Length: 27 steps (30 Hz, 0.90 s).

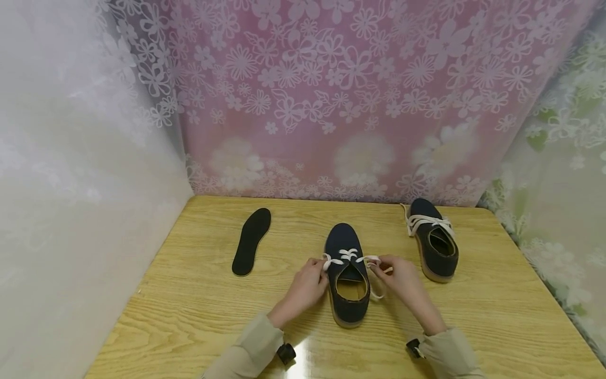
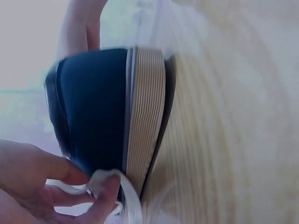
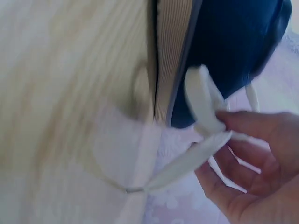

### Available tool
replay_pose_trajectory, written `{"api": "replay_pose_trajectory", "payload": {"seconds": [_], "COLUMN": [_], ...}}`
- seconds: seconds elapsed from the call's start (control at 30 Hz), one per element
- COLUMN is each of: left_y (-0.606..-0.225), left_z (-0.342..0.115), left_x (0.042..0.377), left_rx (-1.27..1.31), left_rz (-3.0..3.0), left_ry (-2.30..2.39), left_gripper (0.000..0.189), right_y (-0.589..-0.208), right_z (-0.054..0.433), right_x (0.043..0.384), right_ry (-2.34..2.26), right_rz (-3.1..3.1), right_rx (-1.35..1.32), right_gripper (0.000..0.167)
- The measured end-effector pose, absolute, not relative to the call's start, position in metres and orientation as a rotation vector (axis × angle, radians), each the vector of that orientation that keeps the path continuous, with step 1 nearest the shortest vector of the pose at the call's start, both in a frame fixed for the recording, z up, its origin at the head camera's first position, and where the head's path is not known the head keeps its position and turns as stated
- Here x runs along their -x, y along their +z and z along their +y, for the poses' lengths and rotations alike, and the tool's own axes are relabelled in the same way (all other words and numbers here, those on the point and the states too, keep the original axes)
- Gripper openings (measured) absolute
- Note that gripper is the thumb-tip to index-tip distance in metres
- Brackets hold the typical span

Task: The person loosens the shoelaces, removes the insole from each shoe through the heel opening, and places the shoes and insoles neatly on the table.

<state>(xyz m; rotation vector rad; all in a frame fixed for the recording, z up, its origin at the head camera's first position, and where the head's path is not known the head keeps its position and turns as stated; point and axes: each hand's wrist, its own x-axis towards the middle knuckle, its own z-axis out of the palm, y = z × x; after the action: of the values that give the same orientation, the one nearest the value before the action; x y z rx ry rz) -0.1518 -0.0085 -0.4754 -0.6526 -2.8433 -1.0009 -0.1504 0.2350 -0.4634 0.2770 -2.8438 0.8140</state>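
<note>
A dark navy shoe (image 1: 343,239) with a tan ribbed sole stands on the table, toe pointing away, between both hands. White laces (image 1: 349,255) run through its upper eyelets. At its left side my left hand (image 1: 307,287) pinches a white lace (image 2: 133,200) between thumb and finger, close to the sole. My right hand (image 1: 401,278) pinches the other lace (image 3: 187,161) on the right side. That lace is folded at the fingers, and its tipped end hangs down near the table. The shoe's opening shows a tan inside.
A second dark shoe (image 1: 437,258) with white laces stands at the right, toe away. A black insole (image 1: 251,242) lies at the left of the wooden table (image 1: 199,316). Flowered curtains (image 1: 322,105) hang behind and along the sides.
</note>
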Motion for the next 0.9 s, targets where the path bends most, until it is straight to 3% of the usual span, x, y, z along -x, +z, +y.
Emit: {"api": "replay_pose_trajectory", "payload": {"seconds": [0.13, 0.3, 0.4, 0.5, 0.6, 0.9], "left_y": [-0.473, -0.473, -0.472, -0.472, -0.473, -0.475], "left_z": [-0.008, -0.011, -0.013, -0.012, -0.009, 0.006], "left_x": [0.140, 0.132, 0.129, 0.124, 0.121, 0.133], "left_rx": [0.733, 0.784, 0.787, 0.779, 0.769, 0.844], "left_rz": [-2.844, -2.889, -2.944, -3.003, -3.038, -2.969], "left_ry": [-0.980, -1.226, -1.343, -1.372, -1.331, -1.365], "left_gripper": [0.040, 0.042, 0.061, 0.092, 0.106, 0.105], "right_y": [-0.462, -0.455, -0.452, -0.454, -0.457, -0.454], "right_z": [0.224, 0.213, 0.207, 0.202, 0.198, 0.202], "right_x": [0.144, 0.130, 0.123, 0.119, 0.118, 0.123], "right_ry": [0.856, 1.036, 1.139, 1.126, 1.041, 0.965], "right_rz": [-2.837, -2.954, -2.992, -2.995, -2.981, -2.999], "right_rx": [-0.202, -0.143, -0.120, -0.147, -0.189, -0.100], "right_gripper": [0.009, 0.024, 0.039, 0.056, 0.058, 0.056]}}
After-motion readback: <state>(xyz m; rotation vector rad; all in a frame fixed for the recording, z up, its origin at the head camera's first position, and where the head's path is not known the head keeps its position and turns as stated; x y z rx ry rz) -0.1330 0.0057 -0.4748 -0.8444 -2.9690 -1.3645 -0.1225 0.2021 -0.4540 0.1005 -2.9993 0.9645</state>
